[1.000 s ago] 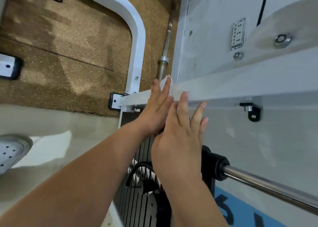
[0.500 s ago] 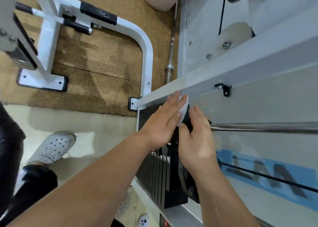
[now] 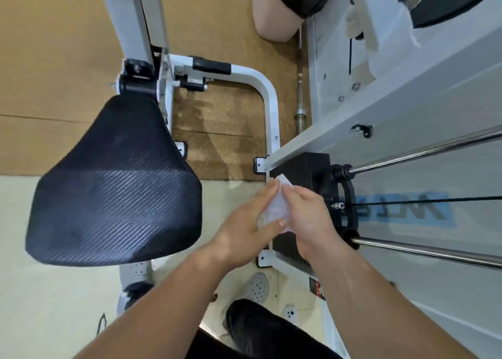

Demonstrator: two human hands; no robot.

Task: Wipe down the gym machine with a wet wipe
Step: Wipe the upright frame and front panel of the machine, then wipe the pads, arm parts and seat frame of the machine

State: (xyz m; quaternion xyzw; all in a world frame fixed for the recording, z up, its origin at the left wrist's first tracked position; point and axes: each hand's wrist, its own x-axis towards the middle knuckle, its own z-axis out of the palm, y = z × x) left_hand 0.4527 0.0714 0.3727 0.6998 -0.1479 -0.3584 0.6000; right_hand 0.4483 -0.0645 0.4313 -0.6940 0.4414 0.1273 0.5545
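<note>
A white wet wipe is held between both hands in front of me, clear of the machine. My left hand holds its left side, thumb on the lower part and fingers along the back. My right hand pinches its right side. Just beyond the hands stands the machine's black weight stack under a white frame bar. Chrome guide rods run off to the right.
A black padded seat on a white post fills the left. A white curved base tube and a barbell lie on the brown floor. Another person's leg stands at the top. My shoes are below.
My hands have come off the white frame bar and pulled back toward me with the wipe. The view has drawn back and now takes in the seat.
</note>
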